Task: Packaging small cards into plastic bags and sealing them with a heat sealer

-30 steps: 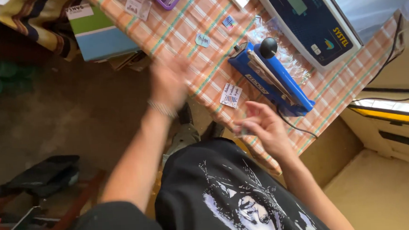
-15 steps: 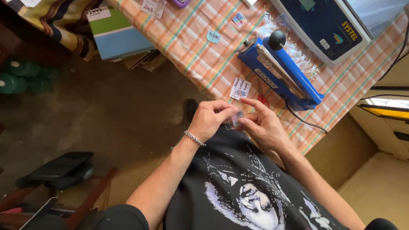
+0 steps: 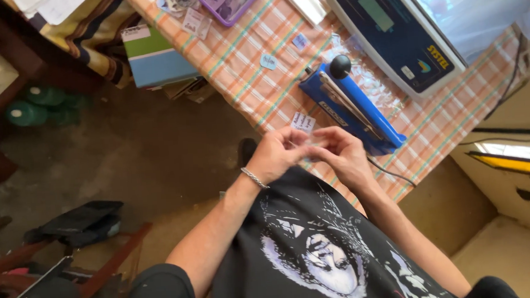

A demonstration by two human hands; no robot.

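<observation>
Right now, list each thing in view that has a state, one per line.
Left hand: fingers closed on a small clear packet, bracelet at the wrist.
Right hand: pinching the same packet.
Small clear packet: held between both hands, contents too small to tell.
Blue heat sealer: arm down, cord attached.
Weighing scale: display unreadable.
Purple tray: holds small items.

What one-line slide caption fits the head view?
Both hands, left hand and right hand, pinch a small clear packet beside a blue heat sealer on a checked tablecloth.
</observation>
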